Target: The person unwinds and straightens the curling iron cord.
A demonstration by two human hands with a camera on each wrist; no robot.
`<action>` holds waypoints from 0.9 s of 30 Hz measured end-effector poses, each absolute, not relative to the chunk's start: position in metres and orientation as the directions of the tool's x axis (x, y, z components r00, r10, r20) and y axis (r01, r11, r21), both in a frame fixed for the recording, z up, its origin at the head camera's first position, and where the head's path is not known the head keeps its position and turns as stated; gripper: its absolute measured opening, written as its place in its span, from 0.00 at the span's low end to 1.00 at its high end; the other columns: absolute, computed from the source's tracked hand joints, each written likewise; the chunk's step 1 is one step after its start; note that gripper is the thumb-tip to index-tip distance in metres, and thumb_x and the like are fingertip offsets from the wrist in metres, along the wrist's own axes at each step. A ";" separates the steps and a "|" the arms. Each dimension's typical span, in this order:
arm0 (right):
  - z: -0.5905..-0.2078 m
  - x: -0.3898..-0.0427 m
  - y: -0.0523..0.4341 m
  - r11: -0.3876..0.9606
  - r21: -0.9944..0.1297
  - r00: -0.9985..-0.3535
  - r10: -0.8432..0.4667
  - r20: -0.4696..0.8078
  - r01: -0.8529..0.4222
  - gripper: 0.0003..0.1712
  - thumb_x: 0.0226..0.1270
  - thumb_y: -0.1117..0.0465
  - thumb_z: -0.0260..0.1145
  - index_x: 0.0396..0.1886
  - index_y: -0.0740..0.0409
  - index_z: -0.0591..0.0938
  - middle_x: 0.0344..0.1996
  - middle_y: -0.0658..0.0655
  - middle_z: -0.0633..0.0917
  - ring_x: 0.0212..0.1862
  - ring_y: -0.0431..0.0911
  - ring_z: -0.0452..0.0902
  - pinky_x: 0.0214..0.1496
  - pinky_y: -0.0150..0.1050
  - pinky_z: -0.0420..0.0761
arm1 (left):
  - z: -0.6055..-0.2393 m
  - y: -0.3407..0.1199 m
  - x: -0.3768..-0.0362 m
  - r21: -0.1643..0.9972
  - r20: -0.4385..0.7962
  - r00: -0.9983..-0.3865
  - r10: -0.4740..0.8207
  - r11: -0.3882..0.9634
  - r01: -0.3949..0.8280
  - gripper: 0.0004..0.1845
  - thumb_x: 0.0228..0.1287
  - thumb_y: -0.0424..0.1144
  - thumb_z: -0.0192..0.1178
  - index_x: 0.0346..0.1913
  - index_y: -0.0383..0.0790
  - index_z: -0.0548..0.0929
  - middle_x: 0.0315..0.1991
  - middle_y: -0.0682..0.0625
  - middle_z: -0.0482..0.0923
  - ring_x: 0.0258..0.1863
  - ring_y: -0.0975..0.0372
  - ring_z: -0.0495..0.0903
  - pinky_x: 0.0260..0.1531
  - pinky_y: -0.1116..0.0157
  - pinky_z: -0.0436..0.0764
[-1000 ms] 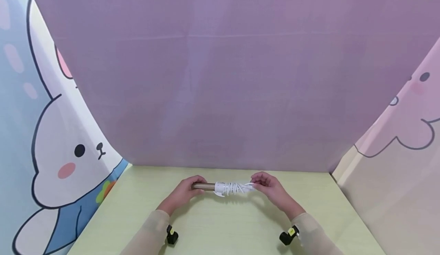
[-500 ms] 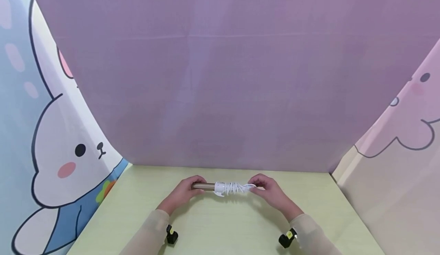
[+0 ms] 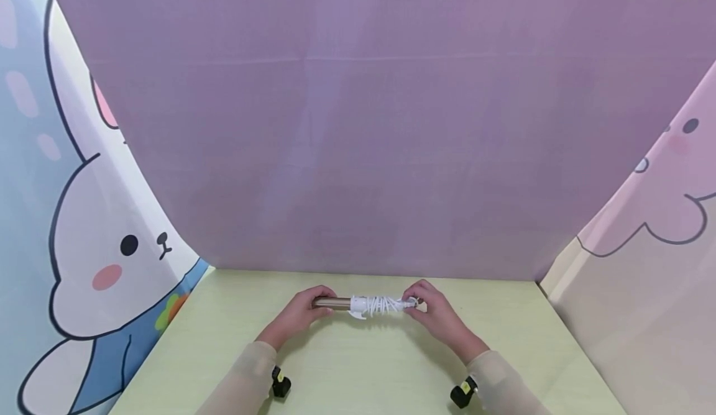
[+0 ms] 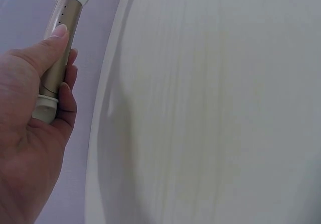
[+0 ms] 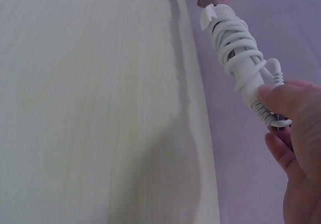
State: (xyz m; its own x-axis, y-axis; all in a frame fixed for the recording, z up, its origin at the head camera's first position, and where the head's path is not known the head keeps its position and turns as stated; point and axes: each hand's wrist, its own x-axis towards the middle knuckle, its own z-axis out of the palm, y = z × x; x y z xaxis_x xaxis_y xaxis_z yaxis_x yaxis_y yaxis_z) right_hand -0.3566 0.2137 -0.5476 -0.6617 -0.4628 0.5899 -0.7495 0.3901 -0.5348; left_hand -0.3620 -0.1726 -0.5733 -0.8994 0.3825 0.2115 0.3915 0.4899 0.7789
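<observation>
A curling iron with a gold barrel [image 4: 62, 18] and a white handle [image 5: 246, 73] is held level above the table. Its white cord [image 5: 233, 43] is wound in several loops round the handle. My left hand [image 3: 299, 310] grips the barrel near its white tip [image 4: 45, 108], thumb along one side and fingers curled behind. At the opposite end, my right hand [image 3: 439, 312] pinches the cord by the ribbed sleeve [image 5: 262, 112], thumb against the handle's end. A short cord loop [image 5: 273, 64] stands out beside the thumb, which partly hides the cord.
The pale wood-grain table [image 3: 363, 365] lies beneath both hands. A purple cloth [image 3: 358, 154] rises behind its far edge. Cartoon-printed cloths, one with a rabbit [image 3: 106, 266], flank the table on the left and right.
My right hand has shifted slightly left and closed in on the handle's end, with the cord end brought in between its fingers. The left hand and barrel have stayed nearly still.
</observation>
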 end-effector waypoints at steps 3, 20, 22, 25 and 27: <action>-0.549 -0.358 0.214 0.416 -0.512 -0.659 -0.444 0.606 -0.751 0.18 0.62 0.78 0.81 0.44 0.55 0.88 0.45 0.50 0.86 0.45 0.46 0.84 0.45 0.49 0.87 | -0.572 -0.172 -0.361 0.783 0.209 -0.901 0.380 0.487 0.387 0.13 0.77 0.40 0.72 0.60 0.52 0.87 0.51 0.58 0.87 0.54 0.59 0.84 0.59 0.48 0.82; -0.547 -0.358 0.214 0.504 -0.467 -0.686 -0.490 0.538 -0.726 0.16 0.63 0.76 0.80 0.42 0.56 0.86 0.46 0.50 0.82 0.50 0.47 0.82 0.54 0.45 0.86 | -0.569 -0.168 -0.358 0.786 0.200 -0.900 0.387 0.485 0.383 0.13 0.77 0.37 0.71 0.59 0.52 0.87 0.52 0.57 0.87 0.54 0.59 0.85 0.60 0.48 0.82; -0.548 -0.359 0.214 0.502 -0.421 -0.650 -0.493 0.578 -0.755 0.17 0.60 0.76 0.81 0.41 0.56 0.86 0.45 0.51 0.82 0.50 0.46 0.80 0.53 0.44 0.85 | -0.569 -0.168 -0.358 0.785 0.199 -0.900 0.388 0.486 0.383 0.13 0.77 0.36 0.71 0.59 0.51 0.87 0.51 0.58 0.87 0.54 0.59 0.85 0.60 0.49 0.82; -0.549 -0.360 0.215 0.491 -0.349 -0.586 -0.499 0.638 -0.798 0.17 0.57 0.76 0.83 0.40 0.56 0.87 0.44 0.53 0.83 0.50 0.46 0.78 0.52 0.43 0.82 | -0.568 -0.168 -0.357 0.782 0.196 -0.900 0.390 0.491 0.383 0.13 0.76 0.36 0.72 0.59 0.51 0.87 0.51 0.58 0.87 0.54 0.59 0.85 0.60 0.50 0.82; -0.549 -0.361 0.215 0.485 -0.316 -0.555 -0.501 0.663 -0.816 0.17 0.56 0.75 0.84 0.40 0.56 0.88 0.43 0.52 0.84 0.49 0.46 0.78 0.51 0.42 0.82 | -0.568 -0.168 -0.357 0.778 0.197 -0.899 0.391 0.496 0.386 0.13 0.76 0.37 0.72 0.59 0.51 0.87 0.51 0.58 0.87 0.54 0.59 0.85 0.59 0.50 0.82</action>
